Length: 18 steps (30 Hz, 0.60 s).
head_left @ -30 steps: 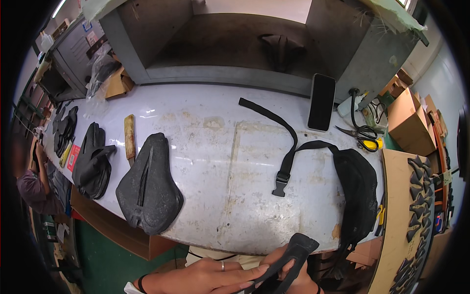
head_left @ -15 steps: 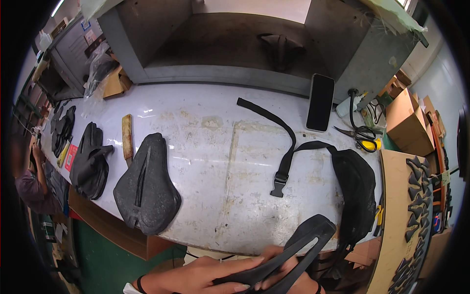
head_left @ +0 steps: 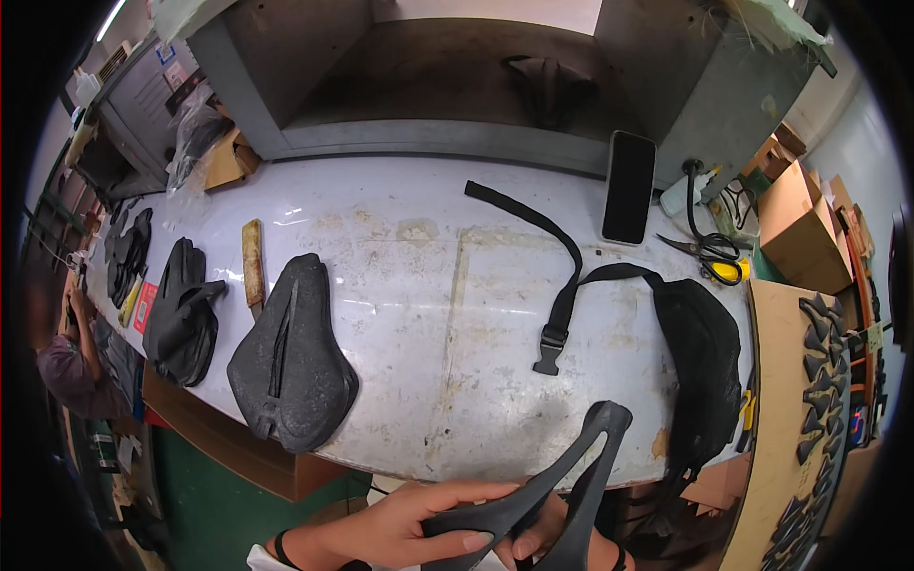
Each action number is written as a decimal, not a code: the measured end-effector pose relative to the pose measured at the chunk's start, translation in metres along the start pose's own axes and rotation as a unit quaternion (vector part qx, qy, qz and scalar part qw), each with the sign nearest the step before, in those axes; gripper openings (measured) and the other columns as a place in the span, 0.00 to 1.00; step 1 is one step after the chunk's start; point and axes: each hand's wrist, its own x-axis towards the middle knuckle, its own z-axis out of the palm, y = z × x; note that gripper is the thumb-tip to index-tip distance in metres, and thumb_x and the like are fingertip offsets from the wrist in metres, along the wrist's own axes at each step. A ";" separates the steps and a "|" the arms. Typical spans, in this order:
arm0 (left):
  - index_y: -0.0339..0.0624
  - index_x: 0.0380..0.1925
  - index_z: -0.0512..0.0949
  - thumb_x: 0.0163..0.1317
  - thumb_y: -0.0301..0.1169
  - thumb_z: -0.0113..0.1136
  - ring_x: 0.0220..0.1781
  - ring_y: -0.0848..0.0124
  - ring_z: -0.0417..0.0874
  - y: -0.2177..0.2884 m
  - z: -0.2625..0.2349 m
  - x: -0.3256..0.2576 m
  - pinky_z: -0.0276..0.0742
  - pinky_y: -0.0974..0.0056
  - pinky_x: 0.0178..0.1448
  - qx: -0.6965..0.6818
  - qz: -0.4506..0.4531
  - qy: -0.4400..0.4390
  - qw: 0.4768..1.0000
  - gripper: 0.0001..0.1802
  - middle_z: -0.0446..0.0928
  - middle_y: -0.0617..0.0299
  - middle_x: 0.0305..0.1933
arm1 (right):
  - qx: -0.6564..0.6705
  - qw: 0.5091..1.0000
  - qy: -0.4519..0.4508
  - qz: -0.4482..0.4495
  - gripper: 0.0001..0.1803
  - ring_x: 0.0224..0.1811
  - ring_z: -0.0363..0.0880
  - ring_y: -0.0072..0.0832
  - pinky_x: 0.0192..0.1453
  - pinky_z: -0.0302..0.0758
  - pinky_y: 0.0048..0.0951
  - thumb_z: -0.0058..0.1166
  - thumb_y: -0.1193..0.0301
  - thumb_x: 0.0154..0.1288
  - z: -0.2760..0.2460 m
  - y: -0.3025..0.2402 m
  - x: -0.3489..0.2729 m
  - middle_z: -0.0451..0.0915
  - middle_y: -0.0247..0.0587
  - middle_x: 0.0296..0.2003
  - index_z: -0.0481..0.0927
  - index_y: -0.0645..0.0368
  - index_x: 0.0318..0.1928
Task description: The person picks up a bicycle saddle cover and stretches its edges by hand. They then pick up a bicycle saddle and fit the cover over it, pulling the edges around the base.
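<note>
At the table's front edge, my left hand (head_left: 395,523) grips one side of a black bicycle saddle cover (head_left: 609,419), thumb and fingers pinching its edge. The piece has a long slot down its middle, and its narrow nose points away from me. My right hand (head_left: 545,526) is curled under and inside the piece, mostly hidden by it, with its fingers closed on it near the slot. To the left of my hands, a black bicycle saddle (head_left: 290,371) with a central groove lies on the table.
More black saddle pieces (head_left: 186,314) and a worn-handled knife (head_left: 252,265) lie left. A black waist bag (head_left: 700,362), a phone (head_left: 628,190) and scissors (head_left: 709,249) are right. A grey metal cabinet (head_left: 400,143) stands behind; another person (head_left: 76,366) works far left.
The saddle cover has turned, its nose swinging left and more upright, so its slot shows wider. My right fingers now show curled beside the slot. The view has shifted slightly.
</note>
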 end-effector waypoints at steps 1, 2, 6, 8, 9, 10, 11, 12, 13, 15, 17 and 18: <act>0.31 0.63 0.66 0.66 0.25 0.57 0.58 0.68 0.76 0.001 0.002 0.001 0.70 0.64 0.61 0.014 0.010 0.006 1.000 0.26 0.74 0.53 0.59 | 0.004 1.000 0.001 0.030 0.22 0.16 0.74 0.24 0.19 0.67 0.22 0.71 0.59 0.49 -0.009 0.003 -0.002 0.78 0.36 0.18 0.81 0.67 0.33; 0.30 0.63 0.66 0.66 0.25 0.57 0.59 0.68 0.76 0.001 0.004 0.003 0.70 0.64 0.61 0.029 0.020 0.013 0.999 0.26 0.74 0.53 0.59 | 0.009 0.998 0.001 0.060 0.22 0.19 0.77 0.26 0.21 0.69 0.22 0.72 0.61 0.47 -0.018 0.006 -0.003 0.79 0.39 0.20 0.80 0.68 0.34; 0.31 0.63 0.66 0.66 0.25 0.57 0.58 0.67 0.76 -0.001 0.006 0.004 0.71 0.63 0.62 0.010 0.010 0.010 1.000 0.26 0.74 0.52 0.59 | 0.015 0.992 0.013 0.127 0.23 0.25 0.81 0.28 0.24 0.72 0.23 0.73 0.65 0.44 -0.021 0.006 -0.005 0.82 0.44 0.23 0.79 0.70 0.35; 0.30 0.63 0.66 0.66 0.25 0.57 0.59 0.67 0.76 0.000 0.003 0.001 0.71 0.64 0.62 -0.001 0.009 0.004 1.000 0.26 0.74 0.52 0.59 | 0.001 0.989 0.045 0.142 0.25 0.24 0.80 0.26 0.24 0.71 0.23 0.74 0.64 0.42 -0.005 -0.004 0.000 0.81 0.42 0.23 0.79 0.71 0.35; 0.30 0.63 0.66 0.66 0.25 0.57 0.59 0.67 0.76 -0.001 0.002 0.000 0.71 0.64 0.62 -0.001 0.008 0.006 1.000 0.26 0.74 0.52 0.59 | -0.003 0.987 0.057 0.150 0.25 0.24 0.80 0.26 0.24 0.71 0.22 0.74 0.64 0.42 0.002 -0.010 0.002 0.81 0.41 0.23 0.80 0.71 0.36; 0.31 0.63 0.66 0.66 0.25 0.57 0.58 0.67 0.76 -0.002 0.002 0.000 0.71 0.64 0.62 0.005 0.006 0.009 1.000 0.26 0.74 0.51 0.59 | -0.007 0.985 0.068 0.157 0.26 0.24 0.79 0.25 0.24 0.70 0.22 0.74 0.63 0.41 0.009 -0.017 0.004 0.80 0.40 0.23 0.80 0.71 0.36; 0.31 0.63 0.66 0.65 0.25 0.57 0.58 0.66 0.76 -0.002 0.002 -0.001 0.71 0.63 0.61 0.010 0.005 0.012 1.000 0.26 0.74 0.51 0.59 | -0.011 0.983 0.079 0.165 0.27 0.24 0.79 0.24 0.24 0.70 0.22 0.75 0.63 0.40 0.014 -0.022 0.006 0.80 0.39 0.22 0.80 0.71 0.36; 0.31 0.63 0.66 0.65 0.25 0.57 0.58 0.66 0.76 -0.002 0.002 0.000 0.71 0.63 0.61 0.010 0.004 0.011 1.000 0.26 0.74 0.51 0.59 | -0.016 0.981 0.093 0.171 0.28 0.23 0.78 0.24 0.24 0.69 0.22 0.75 0.63 0.40 0.018 -0.026 0.006 0.80 0.38 0.22 0.80 0.72 0.36; 0.32 0.63 0.67 0.65 0.24 0.57 0.57 0.66 0.77 -0.003 0.001 0.001 0.72 0.64 0.60 0.073 0.035 0.010 0.997 0.26 0.74 0.50 0.59 | -0.021 0.978 0.107 0.177 0.28 0.23 0.77 0.23 0.24 0.69 0.21 0.75 0.62 0.39 0.020 -0.028 0.006 0.79 0.37 0.22 0.80 0.72 0.37; 0.33 0.62 0.68 0.65 0.24 0.58 0.55 0.66 0.78 0.000 0.001 0.003 0.73 0.64 0.58 0.134 0.067 0.004 0.989 0.25 0.75 0.50 0.58 | -0.063 0.981 0.110 0.149 0.31 0.25 0.78 0.23 0.26 0.70 0.22 0.76 0.57 0.39 -0.009 0.002 -0.006 0.80 0.37 0.23 0.80 0.71 0.36; 0.35 0.62 0.69 0.64 0.24 0.58 0.51 0.67 0.81 0.003 -0.001 0.005 0.75 0.65 0.53 0.157 0.052 -0.036 0.986 0.25 0.77 0.50 0.55 | -0.102 0.981 0.110 0.122 0.34 0.27 0.78 0.23 0.27 0.70 0.22 0.76 0.51 0.39 -0.022 0.014 -0.012 0.80 0.37 0.24 0.80 0.70 0.35; 0.35 0.62 0.69 0.64 0.24 0.58 0.51 0.67 0.81 0.001 -0.001 0.005 0.75 0.65 0.53 0.157 0.052 -0.035 0.986 0.25 0.77 0.50 0.55 | -0.079 0.984 0.111 0.116 0.37 0.27 0.78 0.23 0.28 0.71 0.22 0.73 0.45 0.38 -0.022 0.015 -0.012 0.80 0.37 0.24 0.80 0.69 0.34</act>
